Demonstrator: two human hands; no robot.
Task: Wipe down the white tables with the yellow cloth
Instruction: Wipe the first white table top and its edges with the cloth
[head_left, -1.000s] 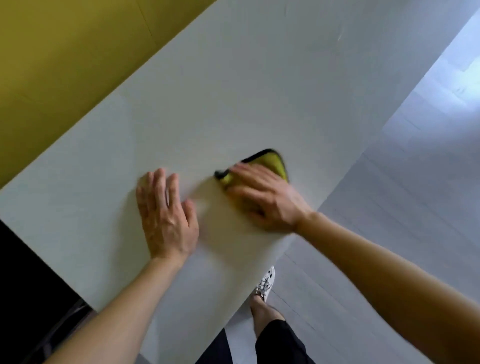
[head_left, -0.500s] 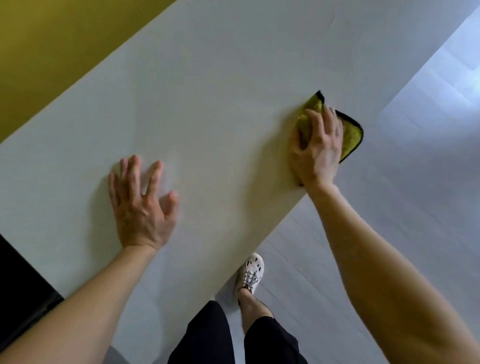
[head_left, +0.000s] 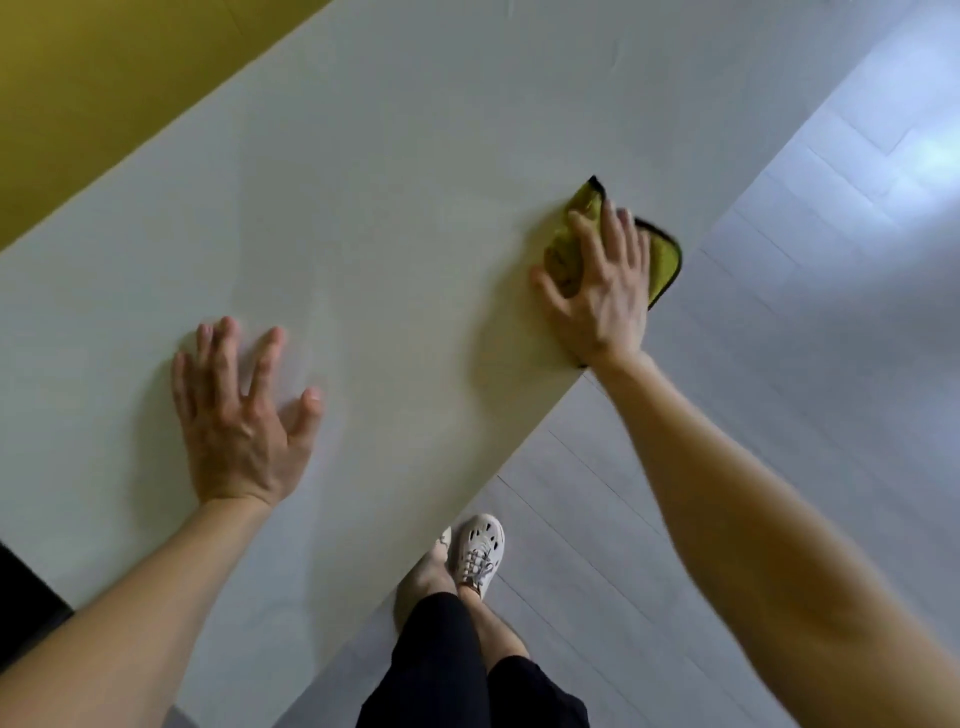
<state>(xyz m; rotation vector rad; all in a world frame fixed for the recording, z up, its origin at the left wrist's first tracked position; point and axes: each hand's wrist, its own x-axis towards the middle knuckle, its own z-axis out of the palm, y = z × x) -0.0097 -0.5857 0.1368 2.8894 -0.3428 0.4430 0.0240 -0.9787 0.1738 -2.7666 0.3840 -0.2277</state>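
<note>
Much of the one yellow microfibre cloth with black edging (head_left: 664, 260) is lying hidden under the right hand (head_left: 605, 291), its folds blurring together. Straight, slightly spread fingers are pressing it flat at the near right edge of the one smooth white table (head_left: 389, 182), with cloth corners poking out beyond the fingertips and to their right. Well apart to the left, the left hand (head_left: 239, 415) is resting palm-down, fingers splayed wide. One white perforated shoe (head_left: 480, 551) is showing below.

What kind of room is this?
Indoors, maybe an office or classroom, though I can't be sure: a big white table beside a mustard-yellow wall, on a pale plank floor, with a yellow cloth on it.
</note>
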